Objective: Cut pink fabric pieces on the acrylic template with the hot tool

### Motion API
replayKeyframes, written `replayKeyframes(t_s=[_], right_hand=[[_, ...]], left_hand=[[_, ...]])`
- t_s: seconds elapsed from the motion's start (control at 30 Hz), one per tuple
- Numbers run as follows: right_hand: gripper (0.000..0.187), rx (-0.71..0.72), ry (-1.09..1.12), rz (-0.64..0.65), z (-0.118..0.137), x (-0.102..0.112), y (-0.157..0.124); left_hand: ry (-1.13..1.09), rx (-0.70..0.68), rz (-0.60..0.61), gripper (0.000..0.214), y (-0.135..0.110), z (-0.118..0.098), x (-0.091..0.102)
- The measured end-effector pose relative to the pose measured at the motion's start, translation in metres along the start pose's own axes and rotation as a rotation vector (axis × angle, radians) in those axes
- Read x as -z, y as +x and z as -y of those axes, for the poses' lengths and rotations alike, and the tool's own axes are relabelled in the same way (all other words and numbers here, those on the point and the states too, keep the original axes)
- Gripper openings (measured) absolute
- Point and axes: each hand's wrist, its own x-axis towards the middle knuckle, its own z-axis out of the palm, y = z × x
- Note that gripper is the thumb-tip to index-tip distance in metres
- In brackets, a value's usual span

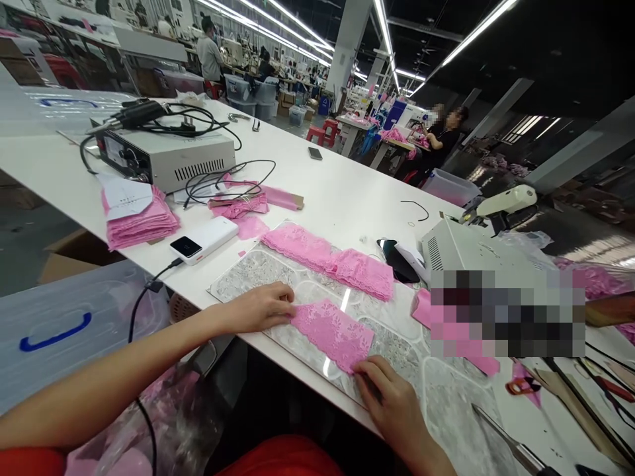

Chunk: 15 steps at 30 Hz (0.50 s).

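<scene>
A small piece of pink lace (332,330) lies flat on a glass plate (278,264) that covers a white lace pattern on the white table (342,192). My left hand (260,307) rests on the plate, its fingers curled and pinching the lace's left end. My right hand (389,400) presses its fingertips onto the lace's near right corner. A longer pink lace strip (330,258) lies across the plate just beyond.
Left of the plate sit a white power bank (204,240) with a cable, a stack of pink lace pieces (139,221) and a grey control box (166,155) with wires. A white machine (471,248), phone (394,254) and scissors (516,449) lie right. People work behind.
</scene>
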Motion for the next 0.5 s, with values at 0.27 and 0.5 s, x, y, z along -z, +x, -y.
replayKeyframes(t_s=[0.27, 0.5], right_hand=[[0.023, -0.263, 0.185, 0.108, -0.019, 0.041, 0.080], [0.017, -0.274, 0.321, -0.124, -0.061, 0.036, 0.231]], left_hand=[[-0.002, 0.072, -0.042, 0.024, 0.037, 0.021, 0.028], [0.154, 0.273, -0.298, 0.022, 0.104, 0.091, 0.111]])
